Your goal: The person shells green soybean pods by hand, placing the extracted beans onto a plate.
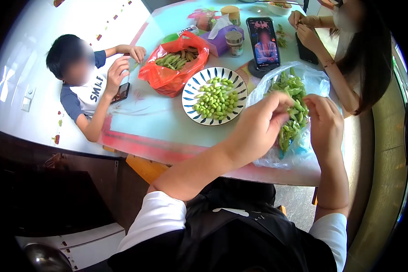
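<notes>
Loosely curled, both hands [264, 123] over the green pods [293, 129]

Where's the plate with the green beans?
In the head view, the plate sits on the table near the picture's middle, between the red bag at left and the clear bag at right.

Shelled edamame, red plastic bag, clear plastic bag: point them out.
Shelled edamame [218, 100]: head view, middle of the pile.
Red plastic bag [162, 81]: head view, its front wall.
Clear plastic bag [319, 82]: head view, its upper right part.
</notes>
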A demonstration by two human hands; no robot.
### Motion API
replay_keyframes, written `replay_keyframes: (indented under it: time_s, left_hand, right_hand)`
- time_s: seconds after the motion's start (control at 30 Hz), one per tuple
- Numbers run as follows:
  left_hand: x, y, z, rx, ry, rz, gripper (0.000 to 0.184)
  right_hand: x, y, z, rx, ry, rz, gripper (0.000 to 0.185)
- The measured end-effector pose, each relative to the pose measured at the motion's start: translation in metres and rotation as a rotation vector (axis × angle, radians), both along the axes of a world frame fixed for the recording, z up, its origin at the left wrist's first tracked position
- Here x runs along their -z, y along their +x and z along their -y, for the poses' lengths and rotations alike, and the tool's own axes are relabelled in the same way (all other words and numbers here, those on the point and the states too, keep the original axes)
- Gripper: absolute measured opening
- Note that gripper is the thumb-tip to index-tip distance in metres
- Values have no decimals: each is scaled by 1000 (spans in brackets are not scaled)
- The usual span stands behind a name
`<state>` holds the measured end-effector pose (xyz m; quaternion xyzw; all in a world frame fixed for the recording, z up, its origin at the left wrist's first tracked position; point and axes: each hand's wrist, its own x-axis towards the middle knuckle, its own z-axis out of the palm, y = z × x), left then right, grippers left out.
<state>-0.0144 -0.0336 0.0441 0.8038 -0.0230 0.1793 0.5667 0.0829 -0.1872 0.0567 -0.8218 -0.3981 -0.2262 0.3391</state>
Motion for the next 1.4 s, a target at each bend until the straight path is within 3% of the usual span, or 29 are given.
replay_keyframes:
  time_s: [0.03,0.07,0.17,0.23,0.3,0.33,0.4,0.53,0.6,0.67,0.7,0.77,0.8,0.83,0.9,0.93,0.97,1.03,1.1,1.13,1.27,1.4]
  left_hand:
    - [0,2,2,65,-289,67,28]
    - [-1,6,-1,216,-407,-45,39]
    - [1,25,10,326,-1150,-103,37]
    - [3,41,22,409,-1404,-171,52]
    - [17,44,48,469,-974,97,70]
    - [20,45,58,476,-803,173,80]
    - [13,50,76,398,-762,293,87]
    - [-24,32,85,257,-545,241,100]
    - [-4,37,75,166,-173,288,107]
    - [17,64,41,48,468,322,113]
    - [5,65,17,77,671,323,118]
    - [0,71,-19,-57,969,301,100]
    - [-4,70,-41,-150,1075,301,92]
    - [-12,68,-67,-245,1180,302,85]
    - [-33,59,-125,-399,1165,266,68]
    - [-34,56,-155,-465,1004,182,43]
    - [-24,59,-199,-567,1047,119,24]
    - [-25,57,-241,-711,948,-170,17]
    - [-2,62,-281,-492,1028,-212,17]
    - [1,65,-285,-381,1061,-234,18]
    - [25,82,-284,-467,1303,-244,23]
    - [36,88,-300,-564,1374,-166,13]
  right_hand:
    - [-5,-4,0,-12,57,-18,12]
    - [-8,-8,0,-25,115,-34,15]
    - [-2,-16,4,-177,245,-73,23]
    - [7,-21,-3,-456,289,-3,31]
    - [2,-33,-10,-508,127,-30,57]
    - [16,-29,-8,-506,189,-76,84]
    - [23,-8,-12,-479,325,-106,97]
    - [8,-6,-18,-479,710,-600,95]
    - [1,-19,-23,-456,790,-781,99]
    - [-1,-33,-20,-425,864,-974,103]
    - [10,-30,-14,-680,919,-1145,91]
    - [23,-14,-3,-864,638,-1327,81]
    - [20,-16,-5,-683,517,-1012,80]
    - [15,-11,-1,-612,392,-759,68]
    - [5,0,8,-478,204,-313,39]
    - [-1,3,10,-406,153,-120,22]
    - [-1,-2,5,-362,209,-185,19]
    - [2,-11,-5,-273,320,-311,21]
    - [5,-7,-6,-260,158,-117,27]
    - [5,-8,-5,-263,144,-178,24]
    - [8,-8,-10,-280,161,-162,18]
    - [8,-5,-12,-294,121,1,15]
